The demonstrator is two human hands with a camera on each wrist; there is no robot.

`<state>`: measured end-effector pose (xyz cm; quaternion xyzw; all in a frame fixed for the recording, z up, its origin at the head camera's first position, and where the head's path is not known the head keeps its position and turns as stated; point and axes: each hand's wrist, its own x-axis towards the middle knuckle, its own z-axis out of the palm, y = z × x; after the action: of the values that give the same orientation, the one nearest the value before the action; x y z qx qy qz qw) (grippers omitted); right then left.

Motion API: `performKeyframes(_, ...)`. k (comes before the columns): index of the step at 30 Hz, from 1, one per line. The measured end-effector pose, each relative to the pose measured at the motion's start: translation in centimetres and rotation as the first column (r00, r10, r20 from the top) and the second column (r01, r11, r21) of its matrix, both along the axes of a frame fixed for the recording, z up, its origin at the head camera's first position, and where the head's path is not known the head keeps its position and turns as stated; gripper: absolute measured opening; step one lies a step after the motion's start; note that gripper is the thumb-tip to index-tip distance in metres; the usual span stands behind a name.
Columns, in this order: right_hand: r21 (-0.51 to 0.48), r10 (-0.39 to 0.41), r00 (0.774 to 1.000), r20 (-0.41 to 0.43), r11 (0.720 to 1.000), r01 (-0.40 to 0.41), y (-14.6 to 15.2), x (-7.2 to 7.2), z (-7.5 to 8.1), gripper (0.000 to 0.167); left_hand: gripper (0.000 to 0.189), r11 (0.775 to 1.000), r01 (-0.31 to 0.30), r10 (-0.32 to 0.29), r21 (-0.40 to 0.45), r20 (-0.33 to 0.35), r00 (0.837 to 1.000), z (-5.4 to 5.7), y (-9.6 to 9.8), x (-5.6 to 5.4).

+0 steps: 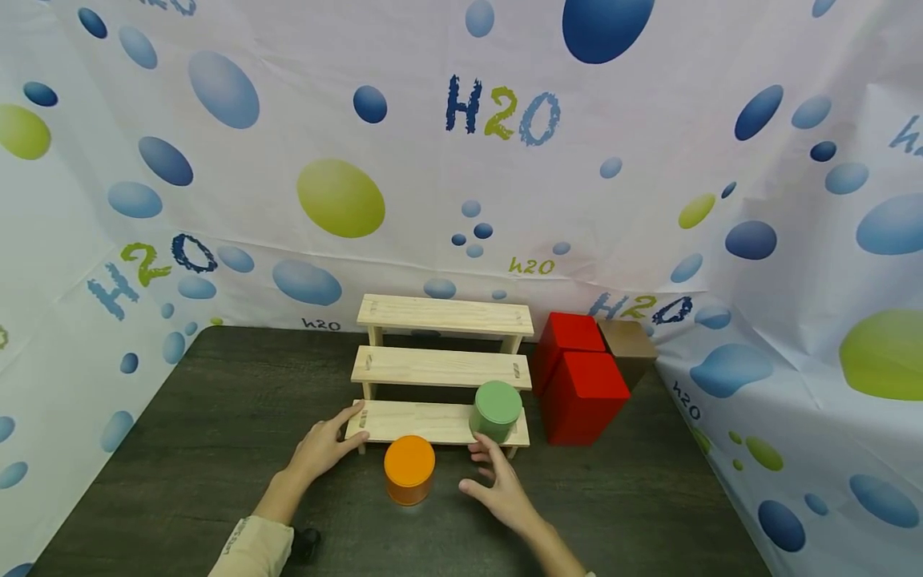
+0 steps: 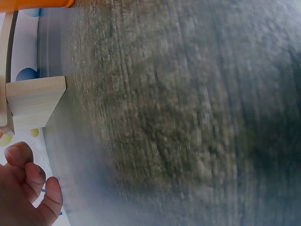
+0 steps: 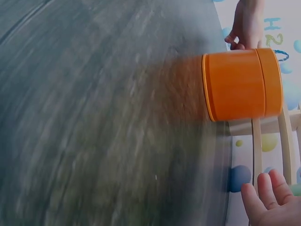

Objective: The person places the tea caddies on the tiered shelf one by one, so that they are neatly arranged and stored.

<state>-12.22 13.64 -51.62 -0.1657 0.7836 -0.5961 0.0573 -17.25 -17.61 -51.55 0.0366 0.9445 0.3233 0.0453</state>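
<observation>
1. Your left wrist view shows what the head view hides: the lesser fingers of your left hand (image 1: 324,449) loosely bent beneath the lowest step (image 1: 418,421), beside a stand leg (image 2: 37,96).
2. From above, that hand's thumb and forefinger stand apart at the step's left end; you cannot tell whether they pinch it.
3. Your right hand (image 1: 499,485) has its fingers apart, holding nothing. Its fingertips are right at the green canister (image 1: 496,410), which stands upright on the lowest step; contact is unclear.
4. Your right wrist view adds the side of the orange canister (image 1: 409,471) with its lid band; only a sliver of green shows there.
5. Count two canisters, three steps on one wooden stand (image 1: 440,367), two red boxes (image 1: 584,401) and one brown box (image 1: 629,344).
6. The orange canister stands upright on the dark surface (image 1: 620,513) between your two sets of fingers, blocking part of the lowest step's front.
7. Right of your right fingers, the red boxes flank the stand, the brown box behind them; a printed backdrop (image 1: 433,160) rises beyond.
</observation>
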Motion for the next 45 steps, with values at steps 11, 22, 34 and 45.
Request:
performKeyframes(11,-0.03,0.113,0.991,0.077,0.993,-0.111,-2.4,0.6,2.6,0.072,0.065,1.0,0.01,-0.01,0.004,-0.004,1.0,0.0,0.1,0.2)
performKeyframes(22,-0.004,0.102,0.989,0.104,0.995,-0.103,-4.1,0.7,2.0,0.073,0.065,1.0,0.003,-0.003,0.015,0.008,1.0,0.0,0.0,0.0)
performKeyframes(34,0.028,0.112,0.992,0.053,0.993,-0.113,-5.5,0.5,1.2,0.078,0.065,1.0,0.003,-0.003,0.006,-0.003,1.0,0.0,0.0,0.0)
performKeyframes(45,0.032,0.097,0.995,0.013,0.995,-0.097,-6.3,-0.5,-2.9,0.083,0.065,1.0,-0.003,0.003,0.01,-0.004,1.0,-0.2,0.1,-0.1)
